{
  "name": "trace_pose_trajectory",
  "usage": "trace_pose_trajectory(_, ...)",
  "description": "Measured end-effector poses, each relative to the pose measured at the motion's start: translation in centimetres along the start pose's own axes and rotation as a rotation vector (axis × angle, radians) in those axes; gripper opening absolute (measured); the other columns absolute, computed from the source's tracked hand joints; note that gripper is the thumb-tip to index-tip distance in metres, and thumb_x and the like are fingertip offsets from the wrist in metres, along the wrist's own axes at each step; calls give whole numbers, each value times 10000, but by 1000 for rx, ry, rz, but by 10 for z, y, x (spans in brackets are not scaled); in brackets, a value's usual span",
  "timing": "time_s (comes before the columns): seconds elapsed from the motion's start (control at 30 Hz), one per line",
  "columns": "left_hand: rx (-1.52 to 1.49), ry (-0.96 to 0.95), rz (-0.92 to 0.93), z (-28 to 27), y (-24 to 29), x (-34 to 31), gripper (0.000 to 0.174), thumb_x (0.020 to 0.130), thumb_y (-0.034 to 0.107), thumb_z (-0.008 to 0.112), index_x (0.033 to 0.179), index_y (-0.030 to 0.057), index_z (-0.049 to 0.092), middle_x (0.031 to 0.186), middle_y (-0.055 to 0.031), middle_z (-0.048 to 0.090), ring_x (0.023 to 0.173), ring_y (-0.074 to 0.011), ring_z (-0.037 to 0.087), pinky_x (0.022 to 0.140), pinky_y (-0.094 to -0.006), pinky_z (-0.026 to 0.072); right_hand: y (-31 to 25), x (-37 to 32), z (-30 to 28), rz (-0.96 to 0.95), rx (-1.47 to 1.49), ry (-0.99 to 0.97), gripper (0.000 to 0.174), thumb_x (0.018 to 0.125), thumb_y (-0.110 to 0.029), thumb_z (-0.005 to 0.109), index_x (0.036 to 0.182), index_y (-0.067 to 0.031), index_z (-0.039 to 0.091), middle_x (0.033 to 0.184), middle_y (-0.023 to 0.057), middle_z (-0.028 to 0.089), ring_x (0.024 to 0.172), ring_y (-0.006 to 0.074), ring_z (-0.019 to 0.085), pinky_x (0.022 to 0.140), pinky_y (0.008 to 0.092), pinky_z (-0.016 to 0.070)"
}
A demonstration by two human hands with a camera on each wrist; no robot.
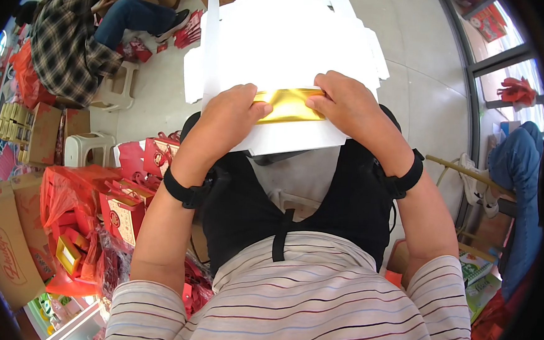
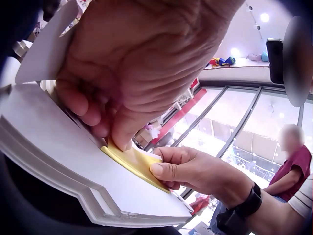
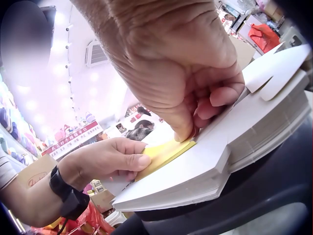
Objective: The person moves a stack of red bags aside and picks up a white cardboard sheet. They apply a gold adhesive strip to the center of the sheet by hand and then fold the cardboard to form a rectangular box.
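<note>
A shiny gold folded card piece (image 1: 291, 114) lies over a stack of white flat die-cut card sheets (image 1: 286, 46) on the person's lap. My left hand (image 1: 230, 114) pinches its left end, thumb on top and fingers curled at the far edge. At the other end my right hand (image 1: 349, 104) pinches it the same way. In the left wrist view the gold piece (image 2: 137, 164) shows as a narrow yellow strip with a folded edge. Seen from the right wrist, the sheets (image 3: 181, 188) form a thick layered pile under it.
Red gift bags (image 1: 123, 214) and a red plastic bag (image 1: 74, 189) stand at the left, near a cardboard box (image 1: 9, 241) and white stools (image 1: 89, 149). Another person in a checked shirt (image 1: 74, 39) sits at the upper left. Glass doors (image 1: 490, 65) line the right side.
</note>
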State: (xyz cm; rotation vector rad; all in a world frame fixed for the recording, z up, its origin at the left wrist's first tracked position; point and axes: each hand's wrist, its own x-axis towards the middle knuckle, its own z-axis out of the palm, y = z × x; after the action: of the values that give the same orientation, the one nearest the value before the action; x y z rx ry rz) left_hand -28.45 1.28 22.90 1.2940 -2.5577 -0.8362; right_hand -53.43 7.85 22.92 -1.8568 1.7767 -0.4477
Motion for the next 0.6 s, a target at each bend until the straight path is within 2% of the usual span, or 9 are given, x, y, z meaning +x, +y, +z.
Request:
trace_pose_trajectory(0.13, 47, -16, 1, -1, 3, 0, 418, 1049, 333, 682, 933, -53, 571, 898, -282, 636, 798, -444, 603, 760, -506, 483, -3, -1, -2, 10, -7, -6, 247, 972, -255, 709, 1043, -18, 699, 990, 161, 695, 983, 357, 689, 871, 463, 535)
trace_pose_trajectory(0.33, 105, 50, 5, 5, 7, -5, 413, 1052, 347, 683, 973, -41, 564, 948, -290, 664, 885, -489, 643, 816, -527, 510, -1, -3, 1, -18, 10, 27, 253, 963, -244, 725, 1034, -9, 665, 982, 173, 689, 978, 368, 687, 868, 463, 536)
trace_pose_trajectory(0.43, 158, 33, -49, 3, 14, -7, 356, 1035, 304, 714, 1034, -35, 606, 1031, -257, 685, 938, -463, 665, 835, -519, 523, -3, -3, 1, 4, 45, 30, 255, 953, -220, 743, 1070, -16, 642, 974, 180, 688, 988, 377, 690, 875, 460, 540)
trace_pose_trajectory(0.53, 97, 257, 26, 9, 13, -14, 292, 986, 216, 767, 1144, -6, 661, 1158, -212, 683, 1003, -410, 684, 843, -498, 543, -7, -4, 0, 34, 101, 42, 270, 939, -183, 767, 1113, -30, 628, 977, 186, 686, 999, 381, 693, 874, 458, 547)
trace_pose_trajectory(0.6, 244, 209, 136, 5, 17, -16, 341, 929, 213, 803, 1189, 29, 682, 1191, -162, 670, 1076, -352, 669, 886, -482, 536, -10, -7, 1, 33, 123, 68, 301, 931, -162, 784, 1155, -35, 629, 1012, 187, 686, 1009, 381, 695, 870, 458, 552)
